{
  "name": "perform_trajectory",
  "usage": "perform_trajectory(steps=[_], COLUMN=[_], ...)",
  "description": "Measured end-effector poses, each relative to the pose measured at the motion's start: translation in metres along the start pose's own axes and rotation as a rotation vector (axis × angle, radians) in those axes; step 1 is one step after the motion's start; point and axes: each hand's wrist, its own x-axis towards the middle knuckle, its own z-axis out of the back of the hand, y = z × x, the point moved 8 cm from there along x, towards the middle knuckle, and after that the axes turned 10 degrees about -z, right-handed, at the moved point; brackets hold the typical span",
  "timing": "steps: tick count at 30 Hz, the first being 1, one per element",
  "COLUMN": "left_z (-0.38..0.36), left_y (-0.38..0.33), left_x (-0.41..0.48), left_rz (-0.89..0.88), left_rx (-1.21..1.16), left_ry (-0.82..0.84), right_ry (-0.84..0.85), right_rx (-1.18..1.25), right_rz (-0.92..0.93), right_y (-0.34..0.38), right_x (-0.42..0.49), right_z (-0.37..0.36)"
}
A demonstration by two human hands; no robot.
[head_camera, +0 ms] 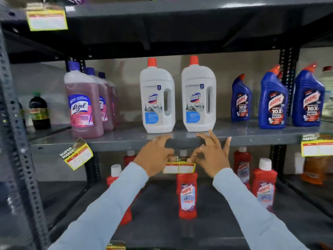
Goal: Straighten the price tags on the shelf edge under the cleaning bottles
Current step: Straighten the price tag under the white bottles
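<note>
A yellow and red price tag (179,167) hangs level below the grey shelf edge (111,144), under two white Domex bottles (157,98). My left hand (155,156) pinches its upper left part and my right hand (210,156) pinches its upper right part; the top of the tag is hidden by my fingers. A second price tag (76,155) hangs crooked on the edge at the left, below the pink Lizol bottles (83,103). A third price tag (317,146) sits at the right end, under the blue Harpic bottles (273,100).
Red Harpic bottles (187,193) stand on the shelf below, right behind the held tag. A dark bottle (38,112) stands far left. Perforated metal uprights (19,141) frame the left side. Another tag (46,18) hangs on the top shelf edge.
</note>
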Motion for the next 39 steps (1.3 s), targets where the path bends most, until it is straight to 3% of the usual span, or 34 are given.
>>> perform_trajectory(steps=[3, 6, 11, 25, 31, 39], left_z=[-0.025, -0.023, 0.002, 0.004, 0.008, 0.019], left_y=[-0.006, -0.003, 0.021, 0.037, 0.048, 0.055], left_x=[-0.008, -0.005, 0.005, 0.025, 0.018, -0.008], left_rz=[0.049, 0.109, 0.111, 0.159, 0.235, 0.193], left_rx=[0.129, 0.068, -0.272, -0.322, -0.412, -0.471], left_ry=[-0.067, -0.185, -0.33, -0.278, -0.307, -0.398], right_ry=[-0.047, -0.067, 0.016, 0.004, -0.057, 0.079], right_rx=[-0.236, -0.354, -0.245, -0.142, 0.092, 0.591], right_rz=[0.035, 0.063, 0.072, -0.014, -0.094, -0.194], right_y=[0.003, 0.005, 0.003, 0.001, -0.016, -0.03], right_x=[-0.007, -0.004, 0.015, 0.041, 0.041, 0.038], right_z=[-0.013, -0.009, 0.016, 0.022, 0.027, 0.034])
